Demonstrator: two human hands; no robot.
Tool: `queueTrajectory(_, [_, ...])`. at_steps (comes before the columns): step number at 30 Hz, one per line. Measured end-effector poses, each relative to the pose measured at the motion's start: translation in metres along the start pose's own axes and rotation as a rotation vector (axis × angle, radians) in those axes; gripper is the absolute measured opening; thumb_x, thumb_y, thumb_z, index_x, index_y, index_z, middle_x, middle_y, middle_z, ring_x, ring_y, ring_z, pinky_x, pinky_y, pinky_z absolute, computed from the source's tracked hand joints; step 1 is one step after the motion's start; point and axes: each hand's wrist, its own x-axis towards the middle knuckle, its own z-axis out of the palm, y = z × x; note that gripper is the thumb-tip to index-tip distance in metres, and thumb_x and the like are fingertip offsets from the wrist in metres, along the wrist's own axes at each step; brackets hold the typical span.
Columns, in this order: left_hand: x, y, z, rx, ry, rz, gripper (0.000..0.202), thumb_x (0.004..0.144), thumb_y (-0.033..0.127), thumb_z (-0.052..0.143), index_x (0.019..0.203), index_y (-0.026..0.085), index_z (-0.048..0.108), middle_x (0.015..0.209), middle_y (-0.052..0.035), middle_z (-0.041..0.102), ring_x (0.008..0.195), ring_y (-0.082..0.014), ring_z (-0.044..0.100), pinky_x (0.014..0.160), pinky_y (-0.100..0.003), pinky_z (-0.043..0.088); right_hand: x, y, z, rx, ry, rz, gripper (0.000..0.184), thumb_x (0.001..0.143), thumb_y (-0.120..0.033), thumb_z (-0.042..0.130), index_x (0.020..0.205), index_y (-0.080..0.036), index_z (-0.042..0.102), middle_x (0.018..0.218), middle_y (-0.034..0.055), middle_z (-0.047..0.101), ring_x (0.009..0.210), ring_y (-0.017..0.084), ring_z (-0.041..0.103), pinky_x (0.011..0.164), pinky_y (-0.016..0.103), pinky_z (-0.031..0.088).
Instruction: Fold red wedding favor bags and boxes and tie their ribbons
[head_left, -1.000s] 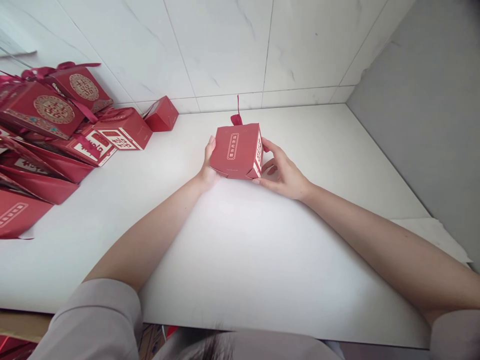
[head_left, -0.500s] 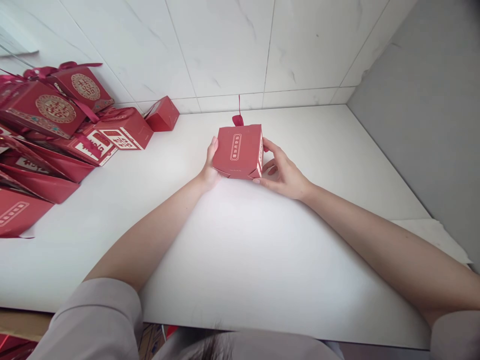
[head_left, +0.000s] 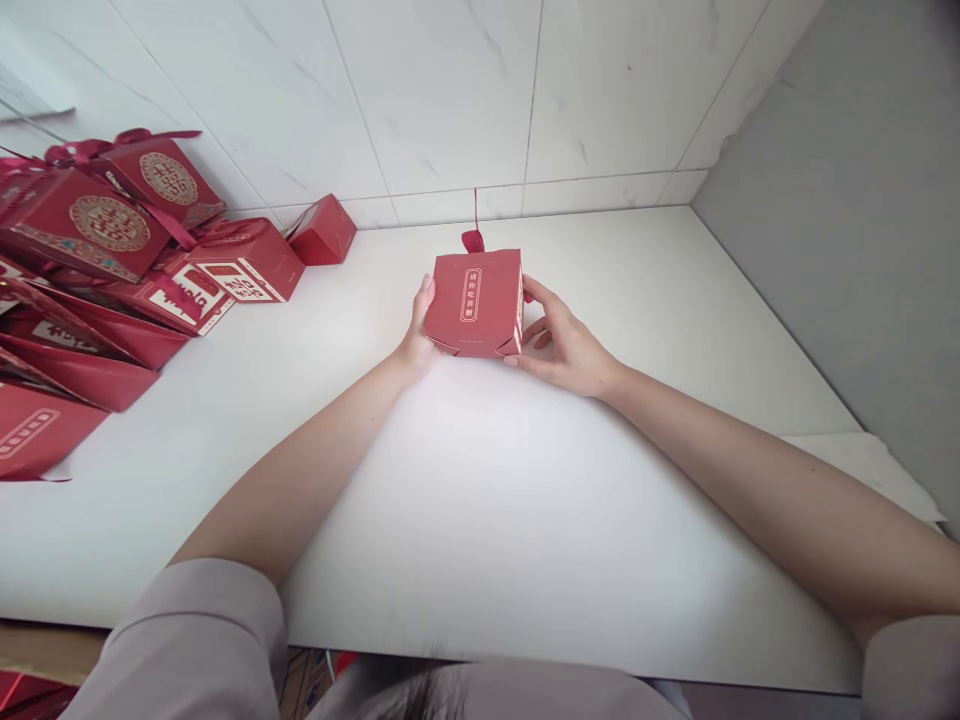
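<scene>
A red paper gift box [head_left: 491,305] with a gold-framed column of characters is held above the white table, its printed side facing me. My left hand [head_left: 420,335] grips its left edge, thumb up along the side and the other fingers hidden behind or beneath. At the right side, my right hand [head_left: 566,345] holds the box between thumb at the lower corner and fingers near the upper edge. A dark red ribbon [head_left: 472,241] with a thin upright cord shows at the far side of the box.
On the left, red gift boxes [head_left: 112,222] with ribbons are piled against the tiled wall [head_left: 450,100]. A single red box [head_left: 324,230] lies at the pile's right end. White paper [head_left: 862,460] rests by the grey wall [head_left: 862,200] along the right edge of the table [head_left: 465,520].
The view has shifted very slightly. Both hands keep the same hold on the box, which has hardly moved.
</scene>
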Motion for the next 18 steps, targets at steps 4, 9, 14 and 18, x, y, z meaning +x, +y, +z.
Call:
queueTrajectory(4, [0.0011, -0.0022, -0.0008, -0.013, 0.011, 0.028, 0.079, 0.095, 0.086, 0.03, 0.132, 0.03, 0.07, 0.126, -0.0037, 0.079, 0.135, -0.0386, 0.066, 0.109, -0.055, 0.059, -0.0001, -0.0001, -0.0007, 0.003, -0.014, 0.021, 0.112, 0.086, -0.072, 0.075, 0.172, -0.039, 0.01, 0.167, 0.0173, 0.036, 0.099, 0.032, 0.073, 0.088, 0.057, 0.064])
queueTrajectory(9, [0.0014, -0.0034, -0.0022, 0.001, 0.039, 0.012, 0.079, 0.094, 0.088, 0.031, 0.132, 0.032, 0.071, 0.126, -0.0027, 0.078, 0.136, -0.0403, 0.065, 0.108, -0.057, 0.059, -0.0006, 0.0009, -0.0014, 0.008, -0.019, 0.024, 0.114, 0.085, -0.076, 0.073, 0.172, -0.04, 0.008, 0.169, 0.0161, 0.034, 0.101, 0.034, 0.074, 0.089, 0.059, 0.063])
queueTrajectory(14, [0.0009, -0.002, -0.0004, 0.01, 0.035, 0.046, 0.077, 0.096, 0.086, 0.03, 0.13, 0.031, 0.072, 0.125, -0.0005, 0.078, 0.137, -0.0385, 0.065, 0.107, -0.055, 0.06, -0.0005, 0.0006, -0.0017, 0.007, -0.013, 0.036, 0.115, 0.084, -0.078, 0.073, 0.172, -0.04, 0.011, 0.165, 0.0156, 0.038, 0.1, 0.034, 0.075, 0.089, 0.059, 0.064])
queueTrajectory(18, [0.0006, -0.0018, -0.0001, 0.013, 0.051, 0.035, 0.077, 0.096, 0.086, 0.03, 0.13, 0.031, 0.072, 0.126, -0.0013, 0.077, 0.138, -0.0396, 0.064, 0.106, -0.055, 0.06, -0.0002, 0.0, -0.0013, 0.008, -0.011, 0.031, 0.114, 0.084, -0.078, 0.073, 0.172, -0.04, 0.01, 0.166, 0.0154, 0.038, 0.098, 0.033, 0.075, 0.088, 0.059, 0.064])
